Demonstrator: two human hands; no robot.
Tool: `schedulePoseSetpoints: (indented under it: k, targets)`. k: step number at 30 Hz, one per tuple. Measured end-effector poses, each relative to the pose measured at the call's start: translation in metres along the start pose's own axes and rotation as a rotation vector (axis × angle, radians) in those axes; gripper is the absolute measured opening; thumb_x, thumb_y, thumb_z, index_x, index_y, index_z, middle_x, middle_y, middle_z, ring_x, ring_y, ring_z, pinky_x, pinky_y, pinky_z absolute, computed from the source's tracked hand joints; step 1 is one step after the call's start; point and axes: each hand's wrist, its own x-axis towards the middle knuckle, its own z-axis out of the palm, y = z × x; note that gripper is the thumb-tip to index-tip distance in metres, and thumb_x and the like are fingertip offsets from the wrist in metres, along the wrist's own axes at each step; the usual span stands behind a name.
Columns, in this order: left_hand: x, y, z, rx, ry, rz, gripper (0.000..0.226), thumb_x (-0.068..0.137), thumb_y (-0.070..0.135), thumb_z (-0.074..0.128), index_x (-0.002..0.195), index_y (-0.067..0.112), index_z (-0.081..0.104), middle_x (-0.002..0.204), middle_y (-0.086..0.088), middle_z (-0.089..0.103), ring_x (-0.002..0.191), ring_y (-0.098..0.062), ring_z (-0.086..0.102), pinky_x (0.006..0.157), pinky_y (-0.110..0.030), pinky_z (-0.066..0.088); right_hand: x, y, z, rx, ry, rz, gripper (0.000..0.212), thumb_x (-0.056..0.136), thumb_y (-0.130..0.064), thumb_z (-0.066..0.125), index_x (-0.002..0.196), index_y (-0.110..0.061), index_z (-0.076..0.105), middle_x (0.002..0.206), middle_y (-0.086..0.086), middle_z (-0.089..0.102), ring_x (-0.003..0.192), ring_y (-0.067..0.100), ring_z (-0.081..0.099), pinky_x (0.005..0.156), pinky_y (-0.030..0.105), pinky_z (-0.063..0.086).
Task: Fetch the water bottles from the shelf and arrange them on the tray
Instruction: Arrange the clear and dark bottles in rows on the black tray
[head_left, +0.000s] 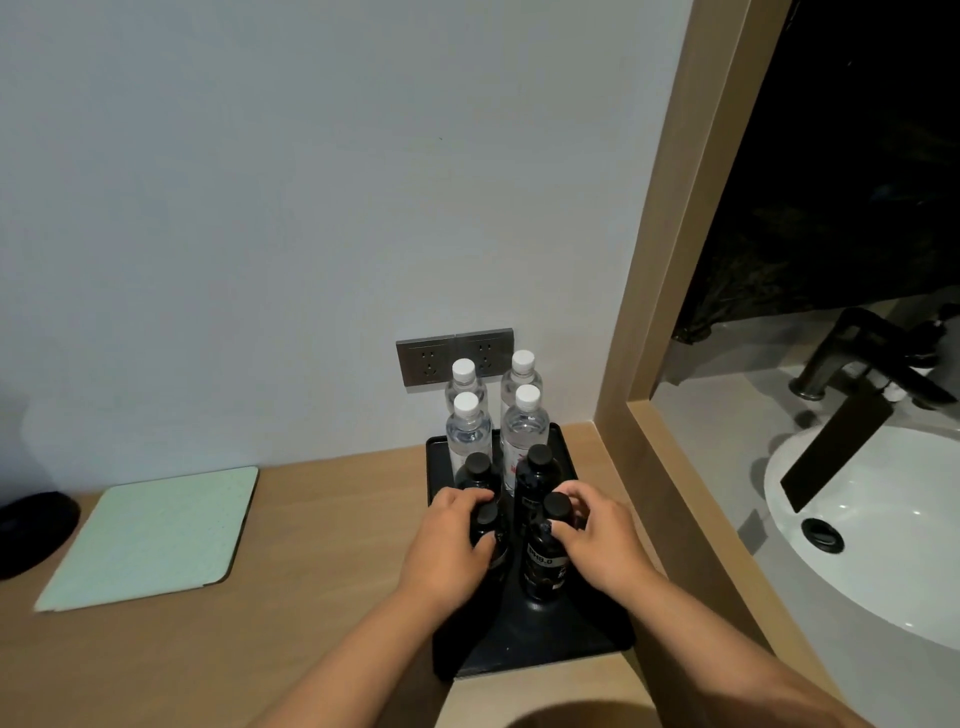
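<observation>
Head view: both hands (519, 540) curled around upright black bottles (545, 556) on tray (524, 649)

Dim, cool indoor light falls evenly on the wall (260, 182), with soft shadows under the hands on the black tray (519, 649). The black bottles (545, 556) merge into it, perhaps underexposed. Wide-angle distortion bends the wooden frame (670, 218) at right; small glints mark the sink (883, 519)
</observation>
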Motion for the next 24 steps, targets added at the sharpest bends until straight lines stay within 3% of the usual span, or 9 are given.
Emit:
schedulePoseSetpoints:
  k: [7,17,24]
  targets:
    - [0.012,-0.009,-0.004,0.087,0.012,0.082,0.038,0.087,0.026,0.065,0.124,0.027,0.056,0.118,0.006,0.052,0.108,-0.014,0.056,0.087,-0.025,0.045,0.0,0.003,0.013,-0.025,0.002,-0.058,0.031,0.081,-0.006,0.068,0.099,-0.029,0.058,0.101,-0.008,0.061,0.092,0.005,0.057,0.077,0.007,0.038]
    - [0.016,-0.016,-0.001,0.055,0.016,0.118,0.037,0.086,0.027,0.067,0.122,0.029,0.058,0.116,0.009,0.053,0.105,-0.012,0.057,0.087,-0.024,0.046,0.002,0.006,0.018,-0.065,0.092,-0.107,0.029,0.082,-0.005,0.068,0.106,-0.02,0.061,0.099,-0.009,0.059,0.093,0.004,0.054,0.077,-0.004,0.032]
    - [0.017,-0.016,0.0,0.091,0.014,0.136,0.039,0.088,0.024,0.063,0.126,0.027,0.056,0.114,0.007,0.05,0.1,-0.013,0.057,0.085,-0.025,0.046,0.006,0.006,0.014,-0.05,0.03,-0.077,0.036,0.082,-0.007,0.069,0.103,-0.033,0.056,0.103,-0.008,0.062,0.089,0.014,0.062,0.075,0.006,0.043]
